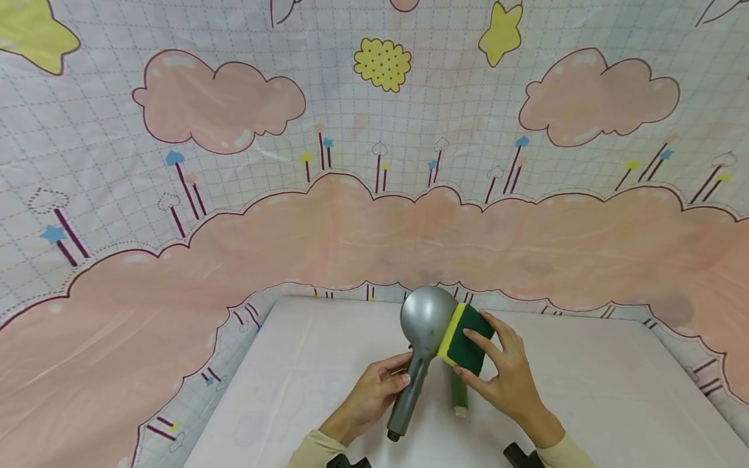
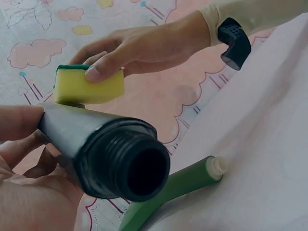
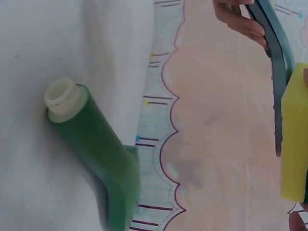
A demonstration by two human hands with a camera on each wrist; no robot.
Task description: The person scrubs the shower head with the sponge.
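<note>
My left hand grips a grey shower head by its handle, the round head raised and the threaded end toward me. In the left wrist view the dark threaded end looms close to the camera. Between thumb and fingers my right hand pinches a sponge, yellow on one side and dark green on the other. Its yellow side lies against the right side of the shower head. Beneath the sponge, on the table, lies a green shower head with a whitish threaded end, partly hidden in the head view.
The white table reaches back to a patterned cloth with clouds and stars. Black straps circle both wrists, such as the right wrist strap.
</note>
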